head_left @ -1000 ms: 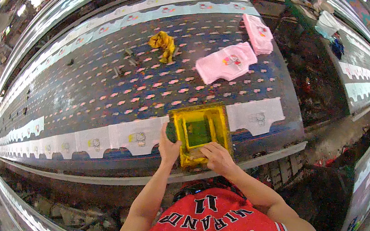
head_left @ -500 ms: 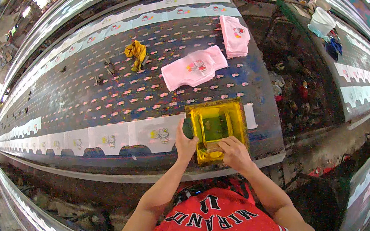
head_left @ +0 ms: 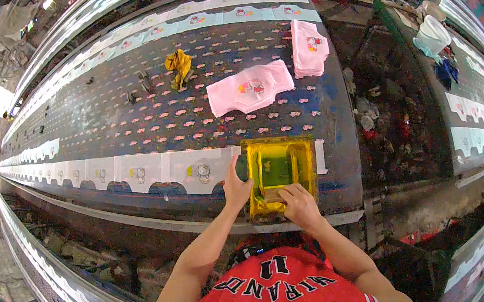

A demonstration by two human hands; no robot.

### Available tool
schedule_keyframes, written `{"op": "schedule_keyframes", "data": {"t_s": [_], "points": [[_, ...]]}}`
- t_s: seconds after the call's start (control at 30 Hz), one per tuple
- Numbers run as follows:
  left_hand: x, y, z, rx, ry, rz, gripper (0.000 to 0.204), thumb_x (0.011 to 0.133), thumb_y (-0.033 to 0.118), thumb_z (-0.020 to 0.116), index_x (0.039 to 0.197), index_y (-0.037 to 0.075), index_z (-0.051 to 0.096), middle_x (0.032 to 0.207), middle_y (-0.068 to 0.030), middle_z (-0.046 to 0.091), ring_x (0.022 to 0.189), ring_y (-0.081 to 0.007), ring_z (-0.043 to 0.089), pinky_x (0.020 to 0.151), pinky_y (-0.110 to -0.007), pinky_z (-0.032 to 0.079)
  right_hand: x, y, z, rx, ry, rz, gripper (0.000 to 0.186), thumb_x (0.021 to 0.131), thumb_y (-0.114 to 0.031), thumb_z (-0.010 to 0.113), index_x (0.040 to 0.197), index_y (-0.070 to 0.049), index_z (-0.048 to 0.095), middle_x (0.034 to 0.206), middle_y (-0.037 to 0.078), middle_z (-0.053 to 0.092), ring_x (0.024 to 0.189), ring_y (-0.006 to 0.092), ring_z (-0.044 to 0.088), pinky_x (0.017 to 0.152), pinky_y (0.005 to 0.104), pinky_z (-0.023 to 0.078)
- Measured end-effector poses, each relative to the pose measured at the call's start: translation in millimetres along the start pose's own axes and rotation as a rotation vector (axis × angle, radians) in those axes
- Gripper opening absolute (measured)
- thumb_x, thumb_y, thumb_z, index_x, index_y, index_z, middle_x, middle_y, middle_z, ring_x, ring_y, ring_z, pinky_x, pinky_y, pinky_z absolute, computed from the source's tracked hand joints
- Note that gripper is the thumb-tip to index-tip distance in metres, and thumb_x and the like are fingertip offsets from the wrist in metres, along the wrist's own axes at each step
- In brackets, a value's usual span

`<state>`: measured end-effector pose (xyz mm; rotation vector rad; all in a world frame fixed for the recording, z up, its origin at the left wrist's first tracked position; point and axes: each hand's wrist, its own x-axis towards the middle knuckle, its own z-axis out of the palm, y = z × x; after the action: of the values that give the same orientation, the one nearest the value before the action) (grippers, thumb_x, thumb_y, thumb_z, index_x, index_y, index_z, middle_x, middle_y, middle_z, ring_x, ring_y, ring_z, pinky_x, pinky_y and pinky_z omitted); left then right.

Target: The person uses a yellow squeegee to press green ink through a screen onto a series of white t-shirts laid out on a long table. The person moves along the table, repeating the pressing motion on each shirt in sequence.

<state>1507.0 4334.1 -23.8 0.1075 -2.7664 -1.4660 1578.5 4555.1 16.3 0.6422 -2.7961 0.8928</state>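
Observation:
A yellow printing screen frame (head_left: 310,163) lies at the table's near edge, over the right end of a row of white fabric pieces (head_left: 181,170). Its mesh is dark green in the middle. My left hand (head_left: 237,186) is at the frame's left side, thumb and fingers around that edge. Inside the frame's near part, my right hand (head_left: 302,206) is closed on the wooden handle of a squeegee (head_left: 273,195); the fingers hide part of it. The nearest white piece beside my left hand carries a printed cartoon figure in grey and yellow.
Beyond the frame lie two stacks of pink fabric pieces, one nearer (head_left: 250,88) and one farther (head_left: 308,50). A crumpled mustard cloth (head_left: 178,68) sits left of them. A white bucket (head_left: 433,34) stands on another table at far right. A dark, littered gap (head_left: 381,114) separates the tables.
The whole view has shifted slightly. Both hands keep their grips, and the squeegee stays in the near part of the screen frame with little visible movement.

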Motion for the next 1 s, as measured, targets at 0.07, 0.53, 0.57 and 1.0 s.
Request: {"op": "schedule_keyframes", "data": {"t_s": [0.07, 0.53, 0.57, 1.0], "points": [[0.8, 0.5, 1.6, 0.031, -0.018, -0.028, 0.088, 0.078, 0.007, 0.073, 0.157, 0.009, 0.034, 0.155, -0.0196, 0.046, 0.142, -0.0392, 0.046, 0.114, -0.045, 0.041, -0.1, -1.5, -1.5, -0.006, 0.027, -0.012, 0.033, 0.073, -0.003, 0.066, 0.106, -0.001, 0.066, 0.108, 0.016, 0.068, 0.104, 0.0365, 0.065, 0.094, 0.0436, 0.055], [-2.7, -8.0, 3.1, 0.161, 0.015, 0.063, 0.094, 0.080, 0.008, 0.074, 0.161, 0.014, 0.026, 0.149, -0.0250, 0.048, 0.134, -0.0438, 0.050, 0.104, -0.051, 0.049, -17.4, -5.1, 3.0, -0.019, 0.070, -0.113, 0.039, 0.070, 0.003, 0.063, 0.109, -0.001, 0.066, 0.108, 0.015, 0.067, 0.103, 0.0363, 0.065, 0.091, 0.0440, 0.055], [-1.7, -9.2, 3.3, 0.167, 0.024, 0.075, 0.094, 0.080, 0.007, 0.074, 0.161, 0.015, 0.026, 0.146, -0.0252, 0.049, 0.132, -0.0442, 0.052, 0.102, -0.052, 0.049, -8.6, 2.8, 8.9, -0.036, 0.095, -0.126, 0.039, 0.070, 0.004, 0.063, 0.109, -0.001, 0.067, 0.108, 0.016, 0.067, 0.103, 0.0367, 0.065, 0.092, 0.0442, 0.055], [-1.1, -4.1, 9.3, 0.157, 0.018, 0.080, 0.093, 0.080, 0.010, 0.076, 0.160, 0.012, 0.028, 0.140, -0.0250, 0.054, 0.124, -0.0448, 0.057, 0.095, -0.052, 0.052, 79.3, 46.3, 7.8, -0.040, 0.073, -0.005, 0.028, 0.073, 0.003, 0.064, 0.101, -0.001, 0.068, 0.101, 0.017, 0.069, 0.101, 0.0386, 0.063, 0.089, 0.0475, 0.053]]}}
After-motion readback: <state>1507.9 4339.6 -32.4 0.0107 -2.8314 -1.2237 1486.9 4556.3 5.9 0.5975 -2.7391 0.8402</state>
